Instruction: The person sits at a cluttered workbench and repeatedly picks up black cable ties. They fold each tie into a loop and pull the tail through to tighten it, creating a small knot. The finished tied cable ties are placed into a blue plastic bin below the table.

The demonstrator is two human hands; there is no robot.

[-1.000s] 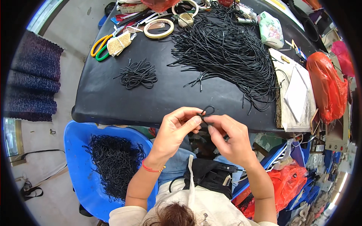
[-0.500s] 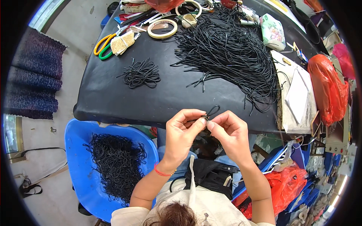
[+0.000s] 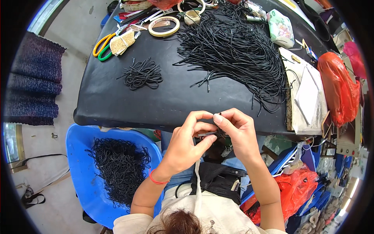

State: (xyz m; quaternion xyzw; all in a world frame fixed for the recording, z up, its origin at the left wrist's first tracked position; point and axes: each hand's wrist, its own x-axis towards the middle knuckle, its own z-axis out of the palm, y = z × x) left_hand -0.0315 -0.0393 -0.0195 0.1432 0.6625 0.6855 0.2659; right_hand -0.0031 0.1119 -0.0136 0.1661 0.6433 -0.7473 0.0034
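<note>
Just off the near edge of the black-topped table (image 3: 117, 105), my two hands meet around a thin black cord (image 3: 220, 135). My left hand (image 3: 189, 138) is bent around one part of it, with the thumb and fingers closing on the strand. My right hand (image 3: 240, 134) pinches the cord between thumb and forefinger, and a small dark bit pokes out above the fingertips. Most of the cord is hidden by my fingers. A small bundle of looped black cords (image 3: 142, 74) lies to the left on the table. Farther right spreads a large heap of straight black cords (image 3: 237, 54).
A blue tub (image 3: 80, 171) holding tangled black cords (image 3: 119, 167) stands at lower left. Scissors (image 3: 103, 46) and a tape roll (image 3: 164, 26) lie at the far left of the table. On the right are a white board (image 3: 307, 99) and a red plastic bag (image 3: 338, 89).
The cord loop that stood above my fingertips no longer shows. My left fingers have spread and shifted around the cord, and my right fingertips have moved slightly up, above the left thumb.
</note>
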